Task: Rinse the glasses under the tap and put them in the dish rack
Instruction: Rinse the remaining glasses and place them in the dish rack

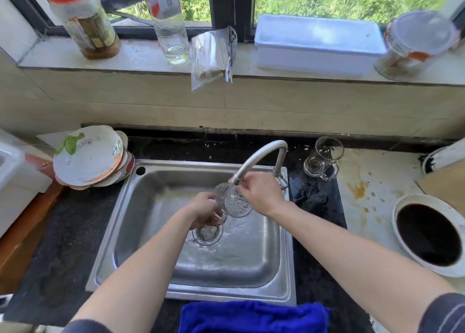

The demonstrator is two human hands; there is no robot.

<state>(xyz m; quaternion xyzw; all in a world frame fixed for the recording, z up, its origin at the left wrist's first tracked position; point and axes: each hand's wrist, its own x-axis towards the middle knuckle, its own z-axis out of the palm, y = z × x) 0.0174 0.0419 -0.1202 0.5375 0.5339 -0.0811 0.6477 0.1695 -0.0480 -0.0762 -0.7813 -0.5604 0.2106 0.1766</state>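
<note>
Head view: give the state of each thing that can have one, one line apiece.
Tap, flow unclear.
Patterned glass, tilted beneath it, held by left hand and right hand.
Sink, wet.
Glass mug, upright, empty.
Bowl, holds dark liquid.
Plates, stacked.

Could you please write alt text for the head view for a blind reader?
The left hand and right hand hold a patterned glass under the tap spout over a sink. A glass mug sits on the counter at right, stacked bowls at left.
</note>
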